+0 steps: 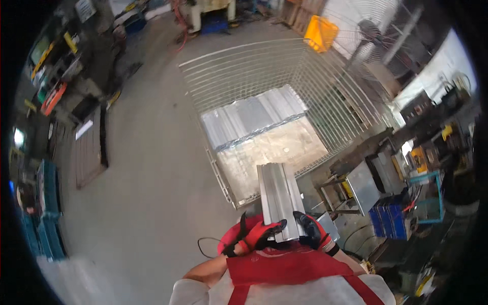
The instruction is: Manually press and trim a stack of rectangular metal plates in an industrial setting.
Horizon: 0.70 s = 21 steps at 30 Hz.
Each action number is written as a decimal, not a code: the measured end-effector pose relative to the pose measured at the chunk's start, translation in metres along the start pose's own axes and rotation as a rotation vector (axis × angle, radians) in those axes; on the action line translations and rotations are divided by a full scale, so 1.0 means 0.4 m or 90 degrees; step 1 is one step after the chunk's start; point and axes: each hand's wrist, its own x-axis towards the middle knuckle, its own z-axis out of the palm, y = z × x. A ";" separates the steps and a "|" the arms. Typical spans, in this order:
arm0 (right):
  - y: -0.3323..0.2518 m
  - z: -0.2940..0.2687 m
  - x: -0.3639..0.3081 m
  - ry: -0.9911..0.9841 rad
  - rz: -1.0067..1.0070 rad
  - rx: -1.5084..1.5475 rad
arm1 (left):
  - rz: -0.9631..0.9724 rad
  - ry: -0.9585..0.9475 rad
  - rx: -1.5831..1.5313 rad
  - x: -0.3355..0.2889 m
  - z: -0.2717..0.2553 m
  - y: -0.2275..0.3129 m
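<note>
Both my hands wear red and black gloves and grip the near end of ribbed silver metal profiles (280, 198), held in front of my red apron. My left hand (263, 235) is closed on the left edge, thumb on top. On the right edge, my right hand (313, 230) is closed the same way. How many pieces are in the stack I cannot tell. The far end of the profiles reaches over the near side of a wire cage bin (244, 56). Inside the bin, similar silver profiles (254, 114) lie in rows across the far part of its floor, above a bare tan sheet (279, 147).
A large fan (370, 33) and a yellow crate (321, 33) stand beyond the bin. To the right are a metal bench (362, 188) and blue bins (389, 218). Teal crates (48, 213) and a flat panel (91, 145) lie along the left. A dark cable (206, 239) shows near my left arm.
</note>
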 end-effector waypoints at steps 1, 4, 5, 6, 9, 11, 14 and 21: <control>-0.012 -0.023 0.031 -0.036 -0.005 -0.021 | -0.013 0.005 -0.002 0.011 0.000 -0.002; 0.032 -0.082 0.091 -0.110 -0.001 -0.056 | -0.039 0.071 0.019 0.054 0.007 -0.031; 0.051 -0.104 0.123 -0.147 -0.026 -0.099 | -0.029 0.111 0.043 0.071 0.022 -0.062; 0.052 -0.132 0.156 -0.170 -0.024 -0.082 | -0.004 0.135 0.088 0.097 0.018 -0.063; 0.146 -0.243 0.218 -0.257 -0.103 -0.181 | -0.041 0.192 0.167 0.184 0.061 -0.094; 0.226 -0.322 0.248 -0.288 -0.022 -0.070 | -0.063 0.243 0.237 0.265 0.117 -0.151; 0.328 -0.462 0.293 -0.301 0.057 -0.017 | -0.077 0.306 0.233 0.407 0.167 -0.152; 0.366 -0.719 0.398 -0.346 0.005 0.126 | -0.079 0.280 0.091 0.680 0.182 -0.149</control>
